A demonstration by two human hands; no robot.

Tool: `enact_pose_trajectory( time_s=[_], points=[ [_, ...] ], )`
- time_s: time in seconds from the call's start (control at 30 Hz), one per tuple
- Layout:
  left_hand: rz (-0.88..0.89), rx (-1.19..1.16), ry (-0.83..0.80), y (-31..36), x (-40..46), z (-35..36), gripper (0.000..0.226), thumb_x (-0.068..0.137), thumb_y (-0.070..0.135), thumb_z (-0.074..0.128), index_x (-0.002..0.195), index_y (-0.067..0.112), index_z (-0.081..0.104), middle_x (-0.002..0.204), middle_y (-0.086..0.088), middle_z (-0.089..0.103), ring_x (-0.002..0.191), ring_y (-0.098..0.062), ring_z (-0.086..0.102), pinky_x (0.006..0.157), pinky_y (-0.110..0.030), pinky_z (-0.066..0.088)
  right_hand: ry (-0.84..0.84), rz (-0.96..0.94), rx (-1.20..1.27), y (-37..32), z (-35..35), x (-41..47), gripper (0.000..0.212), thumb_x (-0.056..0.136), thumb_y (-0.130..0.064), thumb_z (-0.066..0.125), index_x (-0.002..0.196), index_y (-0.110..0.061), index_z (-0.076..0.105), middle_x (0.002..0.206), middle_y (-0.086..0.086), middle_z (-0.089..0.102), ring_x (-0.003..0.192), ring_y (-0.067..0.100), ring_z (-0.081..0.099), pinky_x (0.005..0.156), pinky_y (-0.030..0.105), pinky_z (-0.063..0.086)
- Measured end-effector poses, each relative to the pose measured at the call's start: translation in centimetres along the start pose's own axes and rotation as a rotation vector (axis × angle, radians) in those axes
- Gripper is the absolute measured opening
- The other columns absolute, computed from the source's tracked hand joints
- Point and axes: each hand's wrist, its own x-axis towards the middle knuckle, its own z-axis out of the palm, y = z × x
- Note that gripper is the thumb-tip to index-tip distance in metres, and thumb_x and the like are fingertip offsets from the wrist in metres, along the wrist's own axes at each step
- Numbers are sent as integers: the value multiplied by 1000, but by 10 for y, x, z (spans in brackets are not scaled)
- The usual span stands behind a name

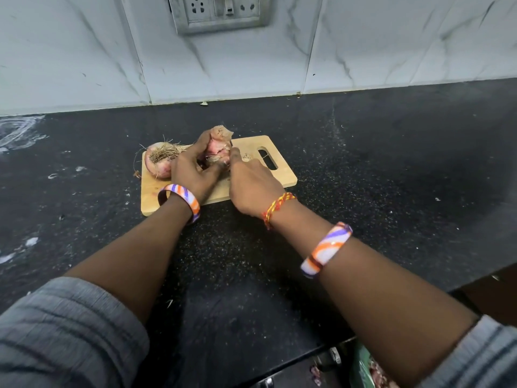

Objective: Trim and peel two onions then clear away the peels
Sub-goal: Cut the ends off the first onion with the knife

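Note:
On the wooden cutting board [279, 175] my left hand [193, 172] grips a pink onion [218, 148] with loose papery skin, tilted up off the board. My right hand [251, 183] is curled against the onion's right side. It holds a small knife [231, 142], of which only a thin dark tip shows above the fingers. A second onion [158, 161], unpeeled and with dry roots facing me, lies on the board's left end. A small tuft of cut roots [247, 157] lies by my right fingers.
The board sits on a black speckled countertop [363, 163] against a white marble-look wall with a socket plate [219, 12]. White smears mark the counter at left [19, 133]. The counter's front edge runs at lower right, with a green bag of peels [369, 371] below it.

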Motion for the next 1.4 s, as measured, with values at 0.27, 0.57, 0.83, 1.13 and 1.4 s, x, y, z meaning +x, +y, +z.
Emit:
enact_pose_trajectory(
  time_s=[0.27, 0.57, 0.83, 1.13, 1.4],
  points=[
    [3, 38, 2, 0, 1, 1, 63, 80, 16, 68, 137, 17, 42, 131, -6, 56, 116, -11, 51, 92, -12, 34, -43, 30, -90, 4, 19, -9, 67, 93, -6, 41, 149, -6, 5, 126, 20, 50, 115, 35, 51, 89, 41, 43],
    [-9, 53, 70, 0, 1, 1, 60, 77, 26, 71, 133, 21, 48, 123, -5, 62, 112, -20, 57, 91, -18, 38, -82, 76, -209, 4, 19, -22, 72, 93, -9, 42, 150, -10, -1, 129, 16, 49, 118, 32, 49, 88, 42, 44],
    [-84, -44, 218, 27, 1, -4, 48, 82, 27, 64, 127, 13, 53, 123, -8, 62, 114, -24, 56, 96, -27, 41, -103, 145, -164, 6, -2, -15, 74, 90, -7, 47, 150, -11, 4, 130, 16, 49, 119, 33, 49, 92, 40, 43],
    [-150, -71, 154, 33, 2, -19, 47, 83, 23, 62, 128, 16, 51, 127, -5, 59, 117, -20, 54, 93, -21, 38, 157, 55, 181, 10, -14, -17, 61, 94, -9, 33, 150, -18, 10, 97, 18, 60, 76, 33, 58, 68, 43, 50],
    [-19, 118, 63, 10, -8, -1, 55, 83, 19, 61, 135, 18, 43, 122, -16, 59, 115, -33, 52, 98, -36, 41, -68, 77, 147, -2, 9, -23, 62, 94, -11, 36, 150, -15, 10, 121, 22, 54, 104, 40, 57, 89, 45, 49]
  ],
)
